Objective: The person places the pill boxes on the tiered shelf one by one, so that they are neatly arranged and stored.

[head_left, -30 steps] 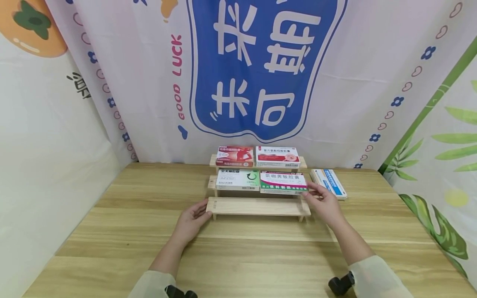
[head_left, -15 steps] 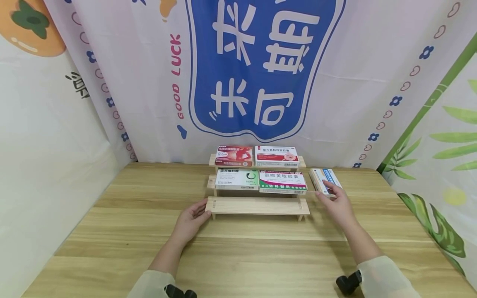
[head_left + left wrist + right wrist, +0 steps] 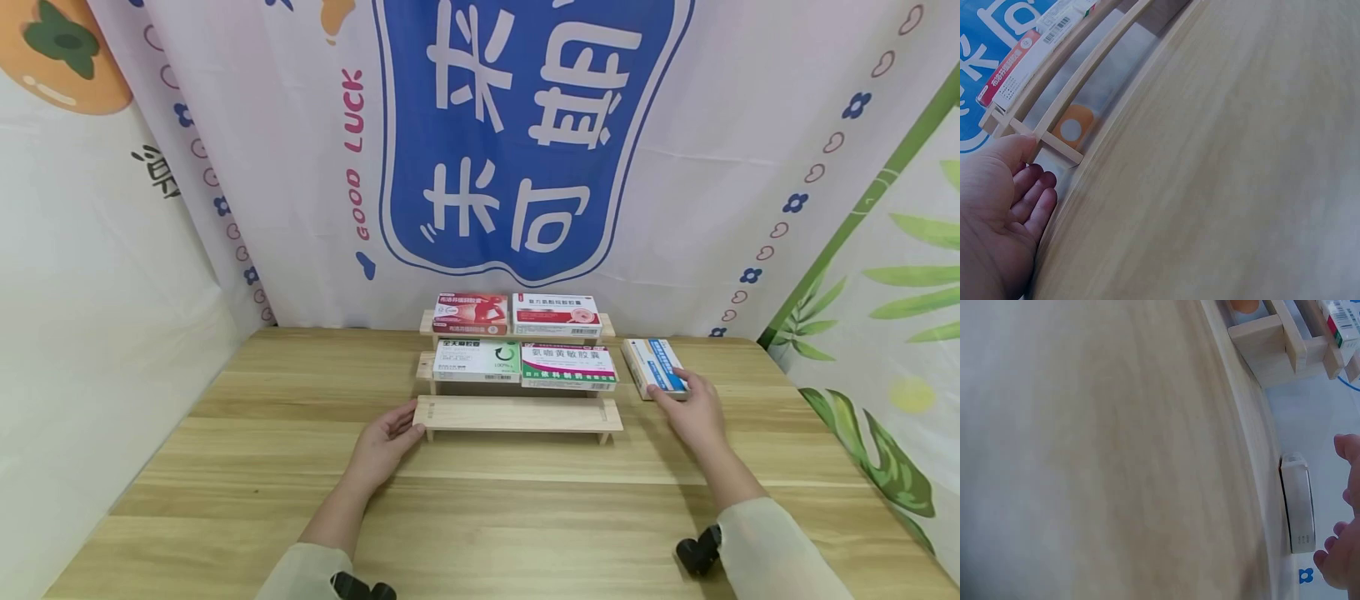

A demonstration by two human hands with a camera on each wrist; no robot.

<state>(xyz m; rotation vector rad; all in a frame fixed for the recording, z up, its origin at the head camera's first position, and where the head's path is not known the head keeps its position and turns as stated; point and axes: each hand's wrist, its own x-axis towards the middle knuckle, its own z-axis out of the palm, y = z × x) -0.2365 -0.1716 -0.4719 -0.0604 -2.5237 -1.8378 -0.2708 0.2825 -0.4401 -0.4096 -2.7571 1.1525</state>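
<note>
A three-tier wooden display rack (image 3: 517, 414) stands on the table, its lowest shelf bare. My left hand (image 3: 384, 446) holds the left end of that shelf; in the left wrist view its thumb (image 3: 1019, 147) lies against the wood, other fingers loosely bent. Right of the rack lies a white-and-blue medicine box (image 3: 651, 360). My right hand (image 3: 699, 410) reaches over its near end, thumb and fingers spread to either side. In the right wrist view the fingertips hover just off the box (image 3: 1300, 506). The middle shelf bears a green-and-white box (image 3: 477, 360) and a magenta-and-green box (image 3: 568, 365).
On the top shelf sit a red medicine box (image 3: 471, 312) and a white-and-red one (image 3: 557, 313). Behind the wooden table (image 3: 510, 517) hangs a printed curtain (image 3: 300, 167), with more printed cloth at both sides.
My right hand has left the rack's right side and moved right to the white-and-blue box, which has shifted slightly in view. My left hand stays at the shelf's end.
</note>
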